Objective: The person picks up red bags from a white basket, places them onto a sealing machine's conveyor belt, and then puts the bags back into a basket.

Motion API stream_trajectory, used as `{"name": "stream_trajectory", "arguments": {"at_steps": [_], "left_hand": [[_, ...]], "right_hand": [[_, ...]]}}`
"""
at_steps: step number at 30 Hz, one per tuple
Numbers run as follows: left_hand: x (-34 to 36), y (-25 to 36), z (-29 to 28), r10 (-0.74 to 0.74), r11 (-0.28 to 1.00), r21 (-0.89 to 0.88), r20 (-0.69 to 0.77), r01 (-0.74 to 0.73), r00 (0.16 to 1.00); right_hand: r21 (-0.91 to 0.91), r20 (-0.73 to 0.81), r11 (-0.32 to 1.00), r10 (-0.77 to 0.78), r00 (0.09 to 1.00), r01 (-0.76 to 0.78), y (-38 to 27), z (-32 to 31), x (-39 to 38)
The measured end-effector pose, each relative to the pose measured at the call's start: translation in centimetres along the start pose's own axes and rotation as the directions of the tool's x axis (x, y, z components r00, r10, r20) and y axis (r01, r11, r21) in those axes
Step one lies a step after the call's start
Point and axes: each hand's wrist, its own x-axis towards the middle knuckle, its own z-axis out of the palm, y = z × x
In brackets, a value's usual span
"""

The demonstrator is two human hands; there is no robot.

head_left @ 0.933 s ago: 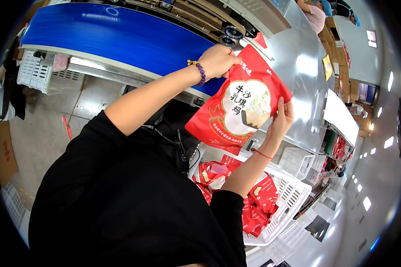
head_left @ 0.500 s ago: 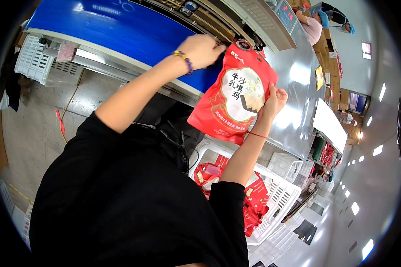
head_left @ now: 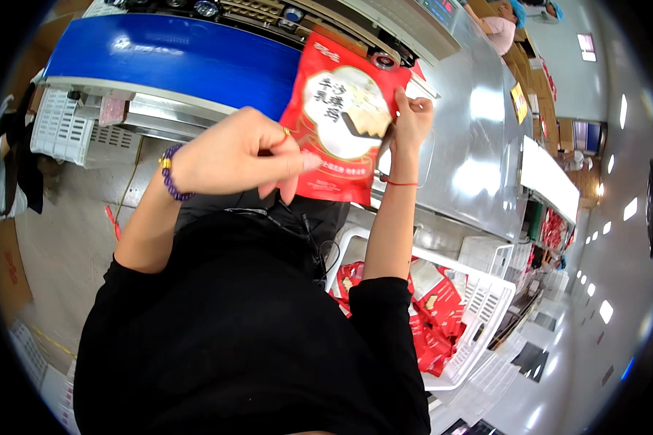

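A red snack pouch (head_left: 345, 112) with a white panel and a picture of food stands tilted at the edge of a machine with metal rollers (head_left: 382, 61). My right hand (head_left: 411, 119) pinches the pouch's right edge. My left hand (head_left: 239, 152), with a purple bead bracelet at its wrist, is in front of the pouch's lower left side. Its fingers are loosely bent and apart, a fingertip overlapping the pouch in the view. I see no firm hold there.
A blue conveyor belt (head_left: 174, 61) runs to the left of the pouch. To the right lies a shiny metal table (head_left: 468, 145). Below my right arm stands a white crate (head_left: 479, 312) with several red pouches (head_left: 435, 304). A person in pink (head_left: 497, 32) is at the far right.
My left hand has come away from the pouch's upper left edge, down toward me. The pouch has shifted left and stands more upright, still in my right hand.
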Motion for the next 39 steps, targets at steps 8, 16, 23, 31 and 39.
{"name": "stream_trajectory", "arguments": {"at_steps": [8, 16, 23, 31, 39], "left_hand": [[1.5, 1.0, 4.0, 0.246, 0.968, -0.135, 0.346, -0.212, 0.905], [5.2, 1.4, 8.4, 0.057, 0.998, -0.051, 0.460, -0.038, 0.886], [6.7, 0.7, 10.0, 0.055, 0.997, -0.071, 0.534, -0.021, 0.843], [7.0, -0.1, 9.7, 0.163, 0.984, -0.136, 0.404, -0.117, 0.900], [8.8, 1.7, 15.0, 0.692, 0.690, 0.051, 0.248, -0.722, 0.678]], "right_hand": [[0.014, -0.042, 0.999, -0.042, 0.998, 0.042, -2.3, -10.1, -7.8], [-0.717, -0.606, 0.595, -0.276, 0.746, -0.362, 0.9, -38.4, -29.0], [-0.752, -0.657, 0.130, -0.064, 0.751, -0.647, 2.3, -45.9, -40.5], [-0.937, -0.326, -0.022, -0.315, 0.891, -0.350, -5.9, -36.2, -31.0], [-0.948, 0.288, -0.086, -0.636, 0.716, 0.305, -18.5, -22.1, -23.0]]}}
